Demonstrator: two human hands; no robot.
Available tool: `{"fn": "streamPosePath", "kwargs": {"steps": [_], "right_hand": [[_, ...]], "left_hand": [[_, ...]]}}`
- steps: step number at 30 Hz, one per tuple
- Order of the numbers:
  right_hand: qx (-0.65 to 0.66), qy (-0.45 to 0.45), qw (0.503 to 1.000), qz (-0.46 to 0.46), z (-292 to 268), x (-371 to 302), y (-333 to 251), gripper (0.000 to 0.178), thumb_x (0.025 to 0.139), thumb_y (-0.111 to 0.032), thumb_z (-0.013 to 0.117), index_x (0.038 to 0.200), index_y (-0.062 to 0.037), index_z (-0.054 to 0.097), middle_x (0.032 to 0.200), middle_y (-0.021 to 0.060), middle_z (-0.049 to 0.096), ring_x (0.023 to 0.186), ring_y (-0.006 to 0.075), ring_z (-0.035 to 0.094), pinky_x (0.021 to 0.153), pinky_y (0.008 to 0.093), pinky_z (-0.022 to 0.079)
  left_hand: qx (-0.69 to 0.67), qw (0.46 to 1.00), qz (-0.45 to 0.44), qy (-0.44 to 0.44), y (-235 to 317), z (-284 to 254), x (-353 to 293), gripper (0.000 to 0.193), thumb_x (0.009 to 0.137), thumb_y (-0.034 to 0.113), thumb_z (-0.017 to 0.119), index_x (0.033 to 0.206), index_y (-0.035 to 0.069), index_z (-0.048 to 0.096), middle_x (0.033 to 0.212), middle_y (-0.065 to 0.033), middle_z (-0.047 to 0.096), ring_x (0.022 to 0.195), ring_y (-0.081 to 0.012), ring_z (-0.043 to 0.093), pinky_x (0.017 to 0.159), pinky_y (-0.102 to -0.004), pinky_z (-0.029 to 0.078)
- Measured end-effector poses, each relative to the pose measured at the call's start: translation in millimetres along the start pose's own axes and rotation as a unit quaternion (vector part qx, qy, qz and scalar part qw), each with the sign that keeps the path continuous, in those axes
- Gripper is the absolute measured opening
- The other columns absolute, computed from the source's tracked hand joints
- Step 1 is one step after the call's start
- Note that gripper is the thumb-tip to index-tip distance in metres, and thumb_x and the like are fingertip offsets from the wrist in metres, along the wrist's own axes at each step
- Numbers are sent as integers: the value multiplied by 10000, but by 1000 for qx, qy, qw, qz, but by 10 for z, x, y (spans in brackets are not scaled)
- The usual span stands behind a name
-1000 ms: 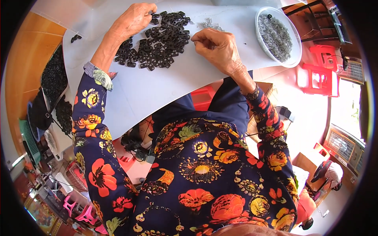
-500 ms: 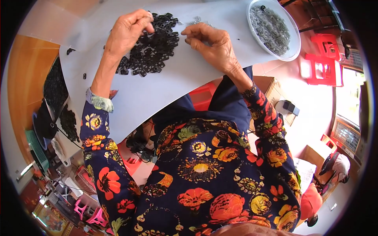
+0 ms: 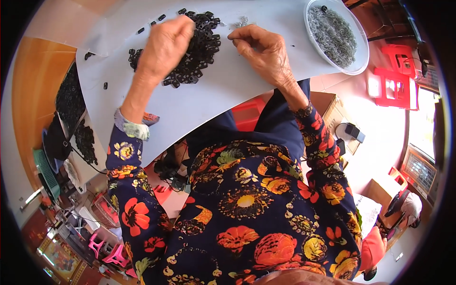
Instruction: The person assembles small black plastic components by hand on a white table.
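Observation:
A heap of small black plastic pieces with holes (image 3: 202,54) lies on the pale tabletop (image 3: 190,102). Over its left part is my left hand (image 3: 165,47), slightly blurred, its fingers curled closed; whatever they hold is hidden. To the right of the heap, my right hand (image 3: 264,51) pinches thumb and forefinger together, with a dark speck at the fingertips too small to name. Just beyond that hand lies a little cluster of clear, shiny pieces (image 3: 243,22). Some black pieces are partly covered by my left hand and wrist.
A round white tub (image 3: 309,43) full of silvery, clear small pieces (image 3: 332,35) stands at the table's right end. Single black pieces (image 3: 105,86) lie toward the left. Red stools (image 3: 396,88) and a cardboard box (image 3: 327,111) are on the floor at right.
My left hand has come nearer and turned, its fingers now more closed over the heap. My right hand keeps its pinch beside the heap. The whole view has shifted slightly.

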State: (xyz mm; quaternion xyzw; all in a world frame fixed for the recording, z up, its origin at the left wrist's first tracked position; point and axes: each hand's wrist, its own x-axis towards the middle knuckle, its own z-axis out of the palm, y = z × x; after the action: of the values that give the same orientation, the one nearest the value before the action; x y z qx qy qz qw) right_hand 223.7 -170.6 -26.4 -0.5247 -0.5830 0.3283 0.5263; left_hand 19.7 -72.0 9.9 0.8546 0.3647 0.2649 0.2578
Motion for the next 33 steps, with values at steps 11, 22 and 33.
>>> {"fn": "streamPosePath", "kwargs": {"steps": [11, 22, 33], "right_hand": [[-17, -16, 1000, -3, -1, 2, -17, 138, 784, -24, 623, 913, -11, 670, 810, 54, 663, 744, 108, 628, 718, 249, 503], [40, -12, 999, 9, -7, -5, 15, 153, 796, -17, 617, 942, -9, 663, 838, 43, 669, 745, 103, 628, 732, 249, 506], [38, 18, 999, 3, -29, 18, -39, 205, 810, -55, 612, 1002, -27, 677, 798, 52, 665, 732, 96, 614, 709, 258, 506]], "left_hand": [[144, 984, 7, -102, -432, -222, 134, 172, 813, 93, 587, 981, 88, 624, 739, -65, 480, 851, -245, 515, 768, -384, 452], [22, 999, 19, -22, -476, -113, 57, 77, 820, 57, 601, 886, 32, 569, 712, -35, 484, 704, -158, 481, 672, -293, 433], [-247, 966, -52, -49, 173, 305, -2, 94, 885, 98, 622, 930, 31, 574, 700, 33, 535, 664, -48, 516, 625, -204, 441]]}}
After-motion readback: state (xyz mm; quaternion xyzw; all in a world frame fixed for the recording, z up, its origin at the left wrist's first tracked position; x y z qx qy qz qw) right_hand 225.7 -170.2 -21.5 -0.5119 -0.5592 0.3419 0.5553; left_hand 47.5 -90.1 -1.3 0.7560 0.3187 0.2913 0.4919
